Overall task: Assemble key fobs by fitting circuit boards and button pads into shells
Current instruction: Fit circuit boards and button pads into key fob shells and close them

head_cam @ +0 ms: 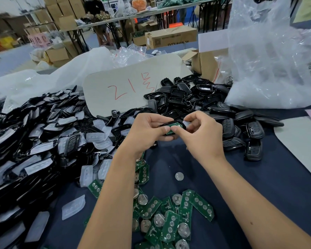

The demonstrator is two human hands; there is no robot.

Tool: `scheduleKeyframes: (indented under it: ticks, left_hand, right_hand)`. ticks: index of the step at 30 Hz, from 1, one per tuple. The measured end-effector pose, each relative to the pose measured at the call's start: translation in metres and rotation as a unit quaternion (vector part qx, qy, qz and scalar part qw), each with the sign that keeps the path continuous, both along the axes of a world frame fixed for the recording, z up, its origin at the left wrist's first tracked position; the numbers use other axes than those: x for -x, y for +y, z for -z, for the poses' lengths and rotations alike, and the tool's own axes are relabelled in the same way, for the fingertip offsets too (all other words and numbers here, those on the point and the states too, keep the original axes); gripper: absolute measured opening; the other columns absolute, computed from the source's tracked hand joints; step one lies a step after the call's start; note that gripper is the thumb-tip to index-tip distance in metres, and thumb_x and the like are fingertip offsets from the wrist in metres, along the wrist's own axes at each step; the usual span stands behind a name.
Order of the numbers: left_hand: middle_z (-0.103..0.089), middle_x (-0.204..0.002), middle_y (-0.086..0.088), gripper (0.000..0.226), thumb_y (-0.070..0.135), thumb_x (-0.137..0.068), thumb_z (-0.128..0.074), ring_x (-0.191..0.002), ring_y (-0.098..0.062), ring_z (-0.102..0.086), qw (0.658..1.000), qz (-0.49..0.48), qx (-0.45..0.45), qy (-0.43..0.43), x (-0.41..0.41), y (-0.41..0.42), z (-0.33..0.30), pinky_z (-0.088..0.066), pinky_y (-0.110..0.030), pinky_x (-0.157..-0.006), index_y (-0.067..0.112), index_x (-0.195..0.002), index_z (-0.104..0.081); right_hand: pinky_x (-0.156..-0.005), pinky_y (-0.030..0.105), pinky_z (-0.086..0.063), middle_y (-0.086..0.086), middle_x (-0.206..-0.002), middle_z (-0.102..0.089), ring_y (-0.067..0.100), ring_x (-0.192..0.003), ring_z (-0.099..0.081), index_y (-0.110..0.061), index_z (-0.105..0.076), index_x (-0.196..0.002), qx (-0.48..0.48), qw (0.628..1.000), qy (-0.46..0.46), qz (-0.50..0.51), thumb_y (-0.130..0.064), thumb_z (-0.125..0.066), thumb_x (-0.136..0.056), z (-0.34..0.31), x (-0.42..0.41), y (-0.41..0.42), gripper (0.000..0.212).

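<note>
Shell (pixel 166 125), a black, glossy key-fob half, sits just above the middle of the view, held over the dark blue table (pixel 250 186) with its open side up. A green circuit board (pixel 172 127) lies inside it, only a small patch showing between the fingers. The left hand (pixel 147 129) curls round the shell from the 9 o'clock side, thumb on its near edge. The right hand (pixel 199 133) comes from 3 o'clock, thumb pressing on the board, forefinger curled over the shell's far end.

At 6 o'clock lies a heap of loose circuit boards (pixel 167 218), green with rows of round silver contacts, some carrying coin cells. A single coin cell (pixel 179 176) rests apart on the cloth. From 8 to 10 o'clock spreads a big pile of black shells and translucent whitish button pads (pixel 43 141). At 1 to 2 o'clock is another pile of shells (pixel 196 97), with finished-looking fobs (pixel 253 139) at 3 o'clock. A white card (pixel 129 87) with red writing stands at 12 o'clock, a clear plastic bag (pixel 269 60) beside it.
</note>
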State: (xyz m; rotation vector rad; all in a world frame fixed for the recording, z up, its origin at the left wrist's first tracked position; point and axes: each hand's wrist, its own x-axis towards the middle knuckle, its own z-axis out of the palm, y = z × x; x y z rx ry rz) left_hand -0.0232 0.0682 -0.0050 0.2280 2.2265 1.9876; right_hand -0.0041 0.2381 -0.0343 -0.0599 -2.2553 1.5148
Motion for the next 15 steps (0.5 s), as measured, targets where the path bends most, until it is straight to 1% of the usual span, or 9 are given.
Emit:
scheduleKeyframes:
  ticks: [1,2,3,5,6,8,10,13,15]
  left_hand:
    - [-0.079,-0.095,-0.015,0.024,-0.014,-0.093,-0.063,-0.087,-0.032,-0.078,1.0,0.009,0.0,0.002,0.0,-0.002,-0.001,-0.064,-0.029,-0.074,0.001,-0.109,-0.073]
    - [-0.079,-0.094,-0.015,0.025,-0.014,-0.093,-0.063,-0.087,-0.032,-0.078,1.0,0.019,0.004,0.005,0.0,-0.004,-0.002,-0.064,-0.032,-0.075,0.003,-0.107,-0.074]
    - [-0.079,-0.094,-0.015,0.025,-0.014,-0.093,-0.064,-0.088,-0.033,-0.078,0.999,0.028,0.015,0.008,0.0,-0.006,-0.003,-0.064,-0.037,-0.079,0.004,-0.106,-0.074]
    - [-0.079,-0.095,-0.016,0.025,-0.012,-0.094,-0.064,-0.09,-0.035,-0.078,0.998,0.042,0.052,0.013,0.001,-0.01,-0.006,-0.061,-0.048,-0.087,0.005,-0.107,-0.075]
    - [-0.079,-0.095,-0.015,0.025,-0.012,-0.094,-0.064,-0.089,-0.034,-0.078,0.996,0.049,0.071,0.012,0.002,-0.013,-0.008,-0.061,-0.048,-0.088,0.005,-0.106,-0.076]
    - [-0.079,-0.091,-0.016,0.022,-0.013,-0.092,-0.065,-0.083,-0.031,-0.078,0.993,0.051,0.103,0.006,0.002,-0.019,-0.012,-0.065,-0.04,-0.081,0.004,-0.102,-0.076]
    - [-0.078,-0.088,-0.019,0.014,-0.011,-0.09,-0.07,-0.076,-0.031,-0.077,0.991,0.039,0.129,0.007,0.002,-0.028,-0.019,-0.065,-0.037,-0.076,-0.001,-0.099,-0.074]
    - [-0.078,-0.088,-0.019,0.01,-0.008,-0.089,-0.073,-0.076,-0.032,-0.078,0.985,0.045,0.166,0.017,0.001,-0.044,-0.033,-0.065,-0.038,-0.076,-0.001,-0.097,-0.072]
    - [-0.077,-0.085,-0.019,0.01,-0.009,-0.089,-0.072,-0.074,-0.031,-0.078,0.981,0.044,0.186,0.017,-0.002,-0.057,-0.045,-0.065,-0.033,-0.072,-0.002,-0.096,-0.071]
  right_hand:
    - [-0.053,0.026,-0.056,-0.005,-0.074,-0.067,0.009,-0.056,-0.065,-0.023,-0.072,-0.094,0.017,1.0,-0.007,-0.018,-0.029,-0.093,-0.076,-0.001,-0.001,0.0,0.028]
    - [-0.047,0.029,-0.057,-0.005,-0.076,-0.068,0.01,-0.055,-0.067,-0.024,-0.075,-0.094,0.035,0.999,-0.011,-0.038,-0.025,-0.092,-0.078,0.0,-0.001,0.0,0.024]
    - [-0.045,0.028,-0.057,-0.005,-0.076,-0.071,0.011,-0.055,-0.069,-0.025,-0.077,-0.092,0.052,0.997,-0.015,-0.059,-0.02,-0.09,-0.08,0.0,-0.002,0.0,0.019]
    - [-0.05,0.033,-0.061,-0.004,-0.076,-0.076,0.015,-0.06,-0.074,-0.024,-0.079,-0.089,0.082,0.991,-0.032,-0.102,-0.012,-0.086,-0.083,0.001,-0.001,0.0,0.015]
    - [-0.055,0.038,-0.064,-0.003,-0.077,-0.078,0.018,-0.062,-0.075,-0.022,-0.079,-0.089,0.096,0.987,-0.044,-0.12,-0.008,-0.084,-0.085,0.002,0.0,-0.001,0.015]
    - [-0.063,0.045,-0.065,0.001,-0.077,-0.078,0.024,-0.062,-0.076,-0.017,-0.079,-0.088,0.117,0.981,-0.061,-0.14,-0.003,-0.082,-0.086,0.004,0.001,-0.002,0.014]
    - [-0.061,0.044,-0.064,0.005,-0.074,-0.077,0.027,-0.057,-0.075,-0.015,-0.077,-0.086,0.129,0.98,-0.061,-0.139,-0.004,-0.083,-0.085,0.006,0.0,-0.008,0.013]
    - [-0.053,0.036,-0.06,0.006,-0.07,-0.075,0.027,-0.054,-0.074,-0.015,-0.074,-0.086,0.161,0.977,-0.051,-0.134,-0.005,-0.084,-0.085,0.004,-0.003,-0.025,0.014]
    - [-0.053,0.033,-0.06,0.006,-0.069,-0.075,0.026,-0.055,-0.074,-0.015,-0.073,-0.087,0.18,0.973,-0.044,-0.14,-0.006,-0.084,-0.086,0.0,-0.006,-0.041,0.014]
